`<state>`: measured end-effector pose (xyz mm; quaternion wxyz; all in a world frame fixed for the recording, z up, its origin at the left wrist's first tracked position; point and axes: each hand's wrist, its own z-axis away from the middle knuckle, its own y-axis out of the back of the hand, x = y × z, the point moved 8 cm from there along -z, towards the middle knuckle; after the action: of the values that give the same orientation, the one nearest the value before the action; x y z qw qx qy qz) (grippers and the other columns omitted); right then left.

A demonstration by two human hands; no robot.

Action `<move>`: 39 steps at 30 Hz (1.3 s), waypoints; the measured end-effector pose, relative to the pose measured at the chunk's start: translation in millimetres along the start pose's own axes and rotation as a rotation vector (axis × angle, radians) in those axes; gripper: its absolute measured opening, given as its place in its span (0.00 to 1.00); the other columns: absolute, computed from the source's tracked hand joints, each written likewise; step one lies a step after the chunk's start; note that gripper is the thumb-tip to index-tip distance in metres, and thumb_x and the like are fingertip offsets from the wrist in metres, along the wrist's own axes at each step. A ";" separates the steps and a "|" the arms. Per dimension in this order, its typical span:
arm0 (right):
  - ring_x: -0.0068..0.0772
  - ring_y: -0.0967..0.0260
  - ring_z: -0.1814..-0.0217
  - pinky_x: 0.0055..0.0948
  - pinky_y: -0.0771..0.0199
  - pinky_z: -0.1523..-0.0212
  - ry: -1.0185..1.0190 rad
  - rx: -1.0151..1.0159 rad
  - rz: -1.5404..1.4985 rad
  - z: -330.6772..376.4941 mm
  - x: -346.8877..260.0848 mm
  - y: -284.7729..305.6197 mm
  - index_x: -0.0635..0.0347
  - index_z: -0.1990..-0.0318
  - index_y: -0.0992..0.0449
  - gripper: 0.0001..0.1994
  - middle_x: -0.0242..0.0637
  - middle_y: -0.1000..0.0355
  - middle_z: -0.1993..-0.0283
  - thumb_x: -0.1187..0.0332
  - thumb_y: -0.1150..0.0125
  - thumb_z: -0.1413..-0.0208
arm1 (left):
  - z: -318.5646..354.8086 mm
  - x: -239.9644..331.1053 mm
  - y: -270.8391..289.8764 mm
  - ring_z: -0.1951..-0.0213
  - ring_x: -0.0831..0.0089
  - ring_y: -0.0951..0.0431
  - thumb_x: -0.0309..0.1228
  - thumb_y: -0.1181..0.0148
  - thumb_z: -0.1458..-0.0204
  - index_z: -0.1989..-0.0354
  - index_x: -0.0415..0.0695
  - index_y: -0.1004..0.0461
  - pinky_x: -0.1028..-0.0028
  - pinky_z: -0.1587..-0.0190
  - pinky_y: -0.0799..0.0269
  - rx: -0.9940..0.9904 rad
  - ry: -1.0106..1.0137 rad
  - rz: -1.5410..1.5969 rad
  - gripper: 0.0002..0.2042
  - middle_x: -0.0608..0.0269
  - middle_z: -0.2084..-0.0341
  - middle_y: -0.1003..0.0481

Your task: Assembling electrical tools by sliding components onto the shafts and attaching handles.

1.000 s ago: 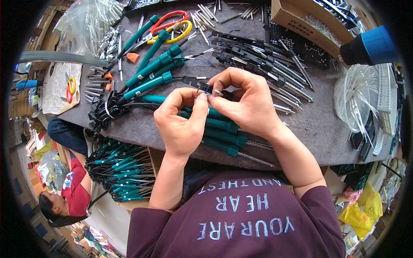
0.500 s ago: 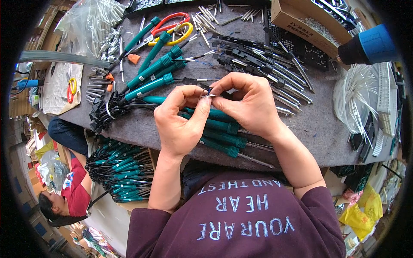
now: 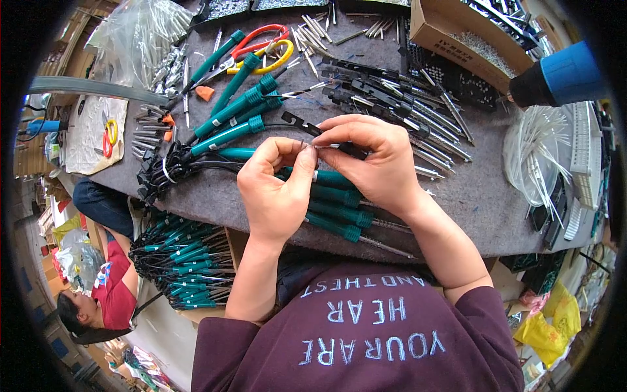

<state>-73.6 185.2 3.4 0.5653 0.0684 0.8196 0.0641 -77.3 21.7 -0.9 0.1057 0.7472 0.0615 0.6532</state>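
Black cables (image 3: 212, 162) lie beside the left hand (image 3: 275, 189); snagging could jerk the work. A black slotted strip (image 3: 297, 121) juts past the fingertips and may slip if unsupported. Both the left and right hand (image 3: 375, 160) pinch a thin wire-like piece (image 3: 315, 147) between them; uneven tension may bend it.

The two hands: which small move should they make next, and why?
Perhaps part the fingertips slightly, for a look between them: the left hand and right hand meet tip to tip, hiding nearly everything there; the black notched strip at the right hand's fingers shows only partly.
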 end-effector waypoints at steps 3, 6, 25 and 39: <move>0.36 0.18 0.59 0.30 0.18 0.58 0.027 -0.014 0.090 1.4 -3.2 -0.3 0.65 0.60 0.17 0.08 0.44 0.19 0.56 0.78 0.29 0.50 | -2.3 -6.5 1.4 0.68 0.81 0.20 0.22 0.34 0.41 0.65 0.35 0.22 0.79 0.62 0.24 -0.026 0.073 0.079 0.03 0.66 0.71 0.19; 0.38 0.19 0.58 0.33 0.19 0.58 0.053 -0.023 0.166 0.5 -8.9 -0.6 0.66 0.60 0.18 0.07 0.44 0.20 0.57 0.76 0.31 0.47 | -6.6 -8.0 1.0 0.67 0.80 0.21 0.21 0.34 0.41 0.63 0.35 0.21 0.79 0.61 0.24 -0.068 0.072 0.093 0.03 0.65 0.70 0.19; 0.15 0.28 0.58 0.17 0.25 0.61 -0.334 -0.161 -0.072 0.1 18.3 -1.2 0.67 0.61 0.21 0.07 0.34 0.24 0.51 0.74 0.30 0.43 | -8.1 3.0 -1.7 0.69 0.80 0.20 0.21 0.34 0.42 0.63 0.34 0.20 0.79 0.65 0.25 -0.061 -0.041 0.027 0.03 0.63 0.72 0.20; 0.36 0.20 0.59 0.31 0.21 0.57 -0.206 -0.033 0.026 -6.4 6.5 2.0 0.67 0.69 0.20 0.06 0.43 0.20 0.62 0.72 0.31 0.50 | -4.5 -3.2 -3.5 0.73 0.80 0.21 0.22 0.34 0.42 0.65 0.34 0.21 0.79 0.68 0.27 -0.049 0.055 0.091 0.04 0.64 0.75 0.20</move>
<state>-81.7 188.2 0.1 0.6468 0.0761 0.7549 0.0775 -82.0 24.7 -4.4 0.0924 0.7281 0.0144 0.6791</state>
